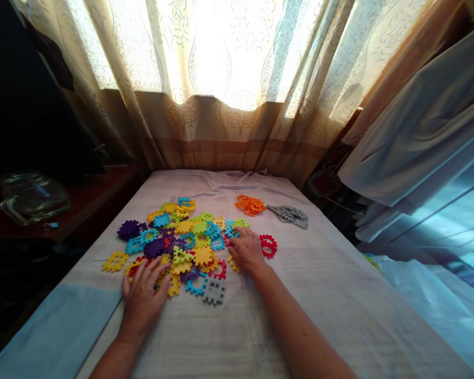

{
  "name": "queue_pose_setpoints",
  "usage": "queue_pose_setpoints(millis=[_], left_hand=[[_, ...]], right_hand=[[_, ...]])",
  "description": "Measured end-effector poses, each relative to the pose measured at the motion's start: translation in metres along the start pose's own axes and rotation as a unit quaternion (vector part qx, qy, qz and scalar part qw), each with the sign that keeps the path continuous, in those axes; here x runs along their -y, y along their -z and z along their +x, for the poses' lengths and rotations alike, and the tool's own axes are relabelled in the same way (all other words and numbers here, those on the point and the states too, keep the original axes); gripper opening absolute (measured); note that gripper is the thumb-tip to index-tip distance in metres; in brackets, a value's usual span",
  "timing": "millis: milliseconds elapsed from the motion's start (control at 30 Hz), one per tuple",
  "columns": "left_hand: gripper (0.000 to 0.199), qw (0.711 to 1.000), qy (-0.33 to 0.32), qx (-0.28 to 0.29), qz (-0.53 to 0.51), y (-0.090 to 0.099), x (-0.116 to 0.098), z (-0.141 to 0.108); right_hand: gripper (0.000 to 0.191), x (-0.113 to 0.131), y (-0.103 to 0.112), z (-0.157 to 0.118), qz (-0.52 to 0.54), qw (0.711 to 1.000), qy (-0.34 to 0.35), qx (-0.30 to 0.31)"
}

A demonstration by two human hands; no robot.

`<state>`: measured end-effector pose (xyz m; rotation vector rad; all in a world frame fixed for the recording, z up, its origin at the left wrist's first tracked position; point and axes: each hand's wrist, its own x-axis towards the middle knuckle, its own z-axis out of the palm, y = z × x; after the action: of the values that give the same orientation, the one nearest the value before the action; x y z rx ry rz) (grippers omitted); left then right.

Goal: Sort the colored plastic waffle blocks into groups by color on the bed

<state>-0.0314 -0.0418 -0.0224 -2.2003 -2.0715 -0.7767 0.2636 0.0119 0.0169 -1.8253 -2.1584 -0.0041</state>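
Observation:
A loose spread of coloured gear-edged pieces, yellow, blue, purple, green and red, covers the middle of the cloth. My left hand (145, 289) rests at its near left side, fingers apart over yellow and red pieces. At the right side of the spread, my right hand (245, 249) touches pieces with its fingertips; what lies under them is hidden. A grey square piece (214, 290) lies at the near edge. Red pieces (268, 246) sit just right of my right hand. Farther back are an orange pile (250, 205) and a grey pile (290, 216).
The pieces lie on a pale sheet (237, 342) with a light blue cloth (59, 326) at the near left. A glass pitcher (35, 197) stands on a dark red side table (98, 197). Curtains (221, 126) hang behind, and white fabric hangs at the right.

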Motion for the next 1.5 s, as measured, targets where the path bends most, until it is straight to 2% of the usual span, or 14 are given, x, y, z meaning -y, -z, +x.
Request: queue_pose_setpoints(millis=[200,400,500,633,767,867,933,1033,1167,1267,1367,1500], left_hand=[[0.033,1.0,-0.005,0.011,-0.001,-0.003,0.007,0.001],[0.033,1.0,-0.006,0.011,-0.001,-0.004,0.009,0.001],[0.034,1.0,-0.006,0.008,0.001,-0.001,0.003,0.001],[0.034,1.0,0.006,-0.009,-0.001,0.003,-0.007,0.0],[0.032,1.0,0.016,-0.008,-0.002,0.005,-0.012,-0.001],[0.034,1.0,0.017,-0.005,0.004,0.006,-0.014,-0.002],[0.034,1.0,0.012,-0.014,0.01,0.007,-0.016,-0.003],[0.033,0.999,-0.009,-0.032,0.013,0.008,-0.019,-0.004],[0.032,0.999,-0.036,-0.038,-0.002,0.008,-0.022,-0.005],[0.032,0.999,-0.037,-0.03,-0.013,0.008,-0.022,-0.005],[0.031,0.999,-0.029,-0.016,-0.016,0.007,-0.021,-0.005],[0.031,0.999,-0.025,-0.009,-0.019,0.005,-0.019,-0.005]], right_hand=[[0.013,0.002,-0.005,0.0,0.032,0.999,0.015,-0.031],[0.014,0.006,-0.003,-0.012,0.16,0.983,0.006,-0.088],[0.016,-0.011,0.009,-0.013,0.172,0.979,-0.02,-0.108],[0.016,-0.052,0.026,-0.017,0.078,0.983,-0.114,-0.12],[0.017,-0.088,0.032,-0.028,-0.024,0.976,-0.192,-0.098],[0.018,-0.097,0.033,-0.032,-0.055,0.973,-0.212,-0.077],[0.018,-0.091,0.037,-0.03,-0.049,0.974,-0.208,-0.076],[0.018,-0.064,0.042,-0.023,0.001,0.986,-0.155,-0.055],[0.017,-0.009,0.041,-0.022,0.1,0.991,-0.027,0.082],[0.021,0.023,0.038,-0.029,0.078,0.983,0.064,0.154],[0.021,0.036,0.039,-0.034,0.042,0.979,0.101,0.171],[0.017,0.037,0.04,-0.034,0.041,0.978,0.102,0.176]])
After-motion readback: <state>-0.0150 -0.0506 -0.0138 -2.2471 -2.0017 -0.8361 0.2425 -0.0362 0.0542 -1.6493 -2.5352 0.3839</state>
